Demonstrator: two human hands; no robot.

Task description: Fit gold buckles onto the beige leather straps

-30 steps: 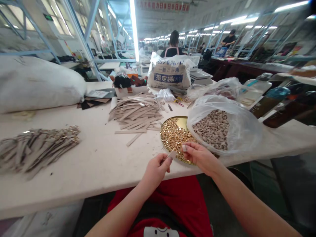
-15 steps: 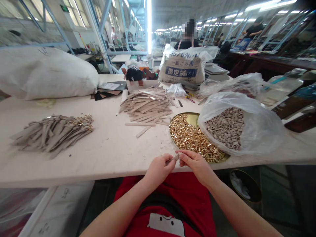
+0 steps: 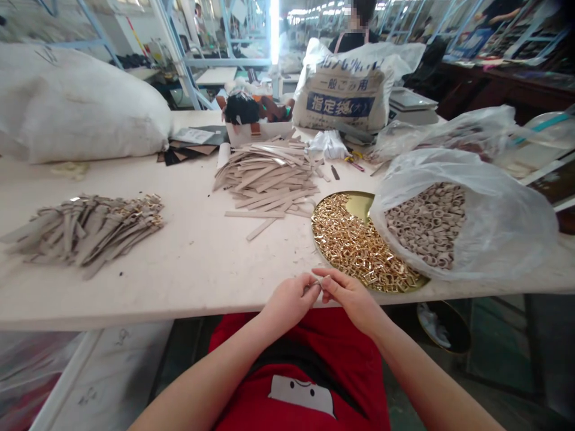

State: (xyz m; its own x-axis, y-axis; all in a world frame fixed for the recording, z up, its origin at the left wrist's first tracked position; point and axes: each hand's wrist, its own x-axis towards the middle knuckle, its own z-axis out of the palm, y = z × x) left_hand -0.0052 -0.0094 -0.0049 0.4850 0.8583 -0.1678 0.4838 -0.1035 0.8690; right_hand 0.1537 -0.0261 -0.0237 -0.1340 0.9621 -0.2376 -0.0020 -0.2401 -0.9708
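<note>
Near the table's front edge, my left hand and my right hand meet with fingers pinched together. Between their fingertips is a small grey-beige strap, mostly covered by the fingers. Just beyond my right hand lies a round gold tray heaped with small gold metal buckles. A clear plastic bag beside it holds many small beige loops. Loose flat strips are piled in the middle. Farther left, straps with gold hardware lie in a heap.
A large white sack fills the back left. Behind the strips stand a white box and a printed bag, with a scale beside it. A bin sits below the table; a person is beyond.
The camera view has tilted down, so the tabletop things appear higher. My hands have stayed together, and less of the strap shows between the fingers.
</note>
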